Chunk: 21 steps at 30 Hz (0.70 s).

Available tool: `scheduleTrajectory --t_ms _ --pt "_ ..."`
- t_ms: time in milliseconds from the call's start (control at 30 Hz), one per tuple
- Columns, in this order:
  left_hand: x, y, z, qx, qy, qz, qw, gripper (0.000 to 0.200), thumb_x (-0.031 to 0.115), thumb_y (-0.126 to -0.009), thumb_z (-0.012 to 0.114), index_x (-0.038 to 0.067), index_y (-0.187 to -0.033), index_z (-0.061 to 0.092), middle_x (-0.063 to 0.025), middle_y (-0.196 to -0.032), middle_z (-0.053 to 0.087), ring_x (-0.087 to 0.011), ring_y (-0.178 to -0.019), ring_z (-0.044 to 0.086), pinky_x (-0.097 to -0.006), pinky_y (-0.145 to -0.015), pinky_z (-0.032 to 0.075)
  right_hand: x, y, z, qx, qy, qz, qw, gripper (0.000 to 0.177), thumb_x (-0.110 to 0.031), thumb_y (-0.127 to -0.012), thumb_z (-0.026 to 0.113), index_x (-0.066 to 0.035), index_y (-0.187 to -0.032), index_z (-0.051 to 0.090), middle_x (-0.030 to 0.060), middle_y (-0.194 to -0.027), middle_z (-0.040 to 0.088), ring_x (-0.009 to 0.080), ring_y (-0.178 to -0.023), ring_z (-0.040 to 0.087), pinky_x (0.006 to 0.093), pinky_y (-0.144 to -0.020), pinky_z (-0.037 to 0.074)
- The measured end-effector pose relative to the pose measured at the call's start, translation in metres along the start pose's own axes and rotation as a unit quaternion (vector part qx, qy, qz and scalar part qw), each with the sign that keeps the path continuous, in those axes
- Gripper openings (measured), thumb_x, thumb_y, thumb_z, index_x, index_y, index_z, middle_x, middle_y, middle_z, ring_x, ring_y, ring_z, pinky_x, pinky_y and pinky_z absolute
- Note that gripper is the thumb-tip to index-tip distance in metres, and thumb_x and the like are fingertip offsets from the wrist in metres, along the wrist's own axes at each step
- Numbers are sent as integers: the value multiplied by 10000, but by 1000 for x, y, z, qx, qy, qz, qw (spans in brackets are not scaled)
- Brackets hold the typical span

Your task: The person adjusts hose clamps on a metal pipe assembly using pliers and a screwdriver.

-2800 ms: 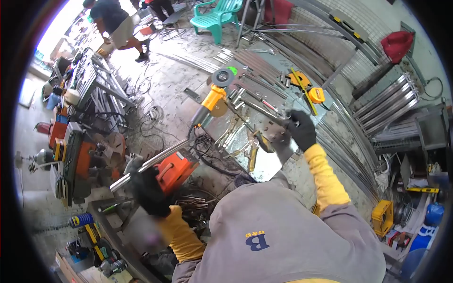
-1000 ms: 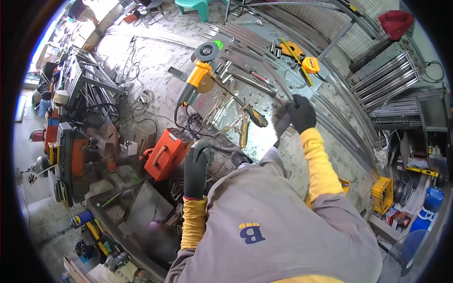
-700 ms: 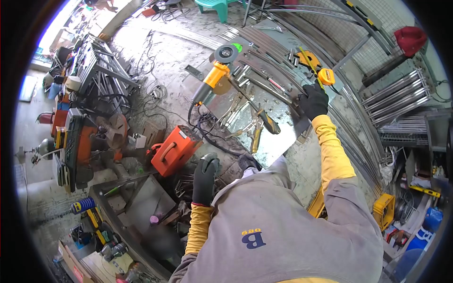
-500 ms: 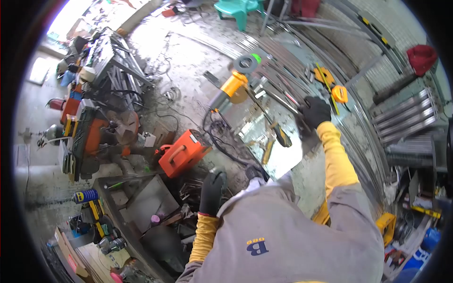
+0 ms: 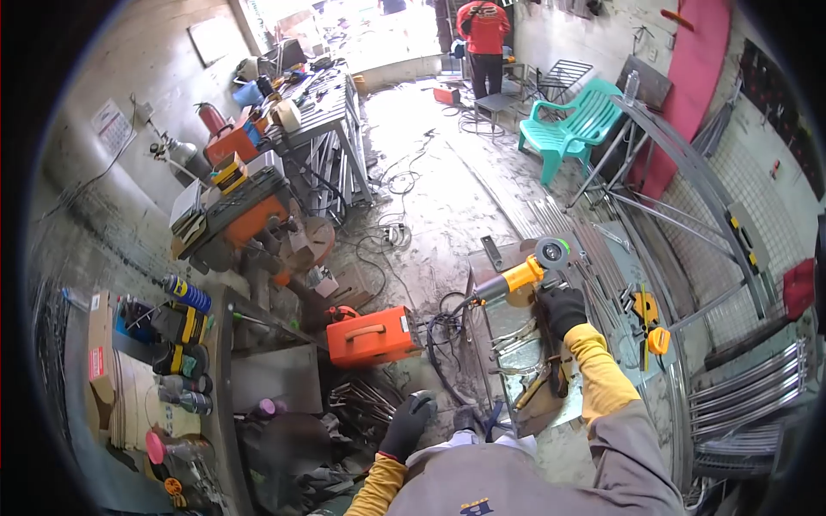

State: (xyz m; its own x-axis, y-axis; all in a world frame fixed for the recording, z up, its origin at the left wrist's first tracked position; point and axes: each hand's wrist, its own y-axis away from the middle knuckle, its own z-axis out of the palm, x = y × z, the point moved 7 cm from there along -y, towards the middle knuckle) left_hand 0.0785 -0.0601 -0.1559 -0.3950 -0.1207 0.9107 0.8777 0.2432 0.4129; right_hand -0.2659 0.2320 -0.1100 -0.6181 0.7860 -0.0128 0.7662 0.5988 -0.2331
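My left hand (image 5: 408, 428), in a black glove, is held low in front of my body with its fingers curled. A small greyish rounded shape (image 5: 422, 398) shows at its fingertips, and I cannot tell what it is. My right hand (image 5: 564, 310), also gloved in black, reaches over the work table (image 5: 564, 419) with bent fingers, right at a metal tool head. Just beyond it lies a yellow angle grinder (image 5: 519, 276) with its disc facing up. Hand tools with dark and yellow handles (image 5: 532, 391) lie nearer to me.
An orange metal case (image 5: 370, 337) stands on the floor left of the table. Metal rods and a yellow tape measure (image 5: 658, 340) lie to the right. A green plastic chair (image 5: 568, 129) is farther off, and a person in red (image 5: 483, 34) stands at the back. Cables (image 5: 379, 249) cross the floor.
The view has tilted up, so the chair and the person at the back now show. My right hand has moved across the table toward the grinder. My left hand stays low, its fingers still curled.
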Motion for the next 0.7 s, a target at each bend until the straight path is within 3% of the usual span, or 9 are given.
scheduleTrajectory --t_ms 100,167,267,300,467,700 --pt "-17 3 -19 33 13 23 999 320 180 -1021 640 -8 -1279 671 -63 -1114 713 -132 -1001 648 -298 -886 533 4 -6 4 -40 1 -21 999 336 -187 -856 691 -279 -1173 759 89 -1027 738 330 -1008 685 497 -876 446" --pt "-18 8 -31 69 -21 51 996 303 157 -1032 645 25 -1303 681 2 -1025 678 -86 -879 609 -264 -791 523 4 -4 4 -48 -3 -47 998 323 -205 -855 707 -280 -1166 757 83 -1029 733 325 -1013 685 496 -878 453" --pt "-14 16 -34 84 14 39 996 294 167 -1033 646 29 -1289 686 1 -1018 676 -82 -864 601 -257 -777 516 3 0 1 -49 0 -37 998 316 -211 -844 724 -273 -1152 757 79 -1047 732 325 -1010 685 496 -882 459" --pt "-15 17 -34 86 17 39 995 294 167 -1033 646 29 -1289 686 1 -1018 676 -82 -864 601 -257 -777 516 1 2 -1 -46 12 -38 998 265 -211 -899 660 -282 -1133 761 64 -1043 740 308 -1004 691 495 -884 453" --pt "-28 10 -32 53 96 14 994 285 177 -1035 638 42 -1283 675 2 -983 656 -95 -828 602 -276 -750 525 -1 5 -2 -35 9 -46 998 232 -210 -897 661 -263 -1102 757 74 -1040 736 320 -1002 687 497 -897 456" --pt "-28 3 -24 55 98 -4 994 296 200 -1029 656 48 -1283 667 5 -974 642 -104 -825 616 -293 -743 541 -5 2 -11 -30 22 -55 998 209 -230 -884 673 -236 -1077 754 89 -1006 741 330 -997 684 502 -926 440"
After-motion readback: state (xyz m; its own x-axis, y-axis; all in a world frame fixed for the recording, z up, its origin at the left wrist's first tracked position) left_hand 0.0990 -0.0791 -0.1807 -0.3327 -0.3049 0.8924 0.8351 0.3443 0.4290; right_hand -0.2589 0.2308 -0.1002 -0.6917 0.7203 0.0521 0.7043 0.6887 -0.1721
